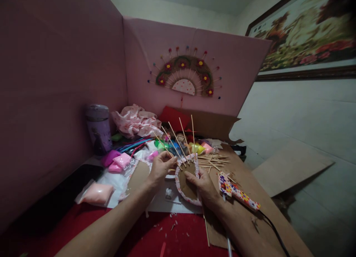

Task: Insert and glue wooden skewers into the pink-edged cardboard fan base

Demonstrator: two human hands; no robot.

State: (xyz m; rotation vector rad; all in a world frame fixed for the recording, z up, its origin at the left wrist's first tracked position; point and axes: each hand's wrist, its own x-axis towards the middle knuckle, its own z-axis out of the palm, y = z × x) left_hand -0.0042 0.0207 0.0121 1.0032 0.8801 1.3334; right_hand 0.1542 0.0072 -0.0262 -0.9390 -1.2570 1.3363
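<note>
My right hand grips a half-round cardboard piece by its right side, thumb on the bare brown face. Patterned pale fabric wraps the edge of this piece. Several thin wooden sticks fan upward from its top. At its upper left, my left hand is closed in a pinch on the leftmost wooden stick. Left of that hand lies a second cardboard piece with a similar fabric edge, partly covered by my forearm. A flower-patterned glue gun rests right of my right hand.
Loose sticks lie behind my right hand. Bags of coloured clay, crumpled fabric and a purple tumbler stand around the back and left. A decorated fan hangs on the pink panel. The glue gun's cord runs off front right.
</note>
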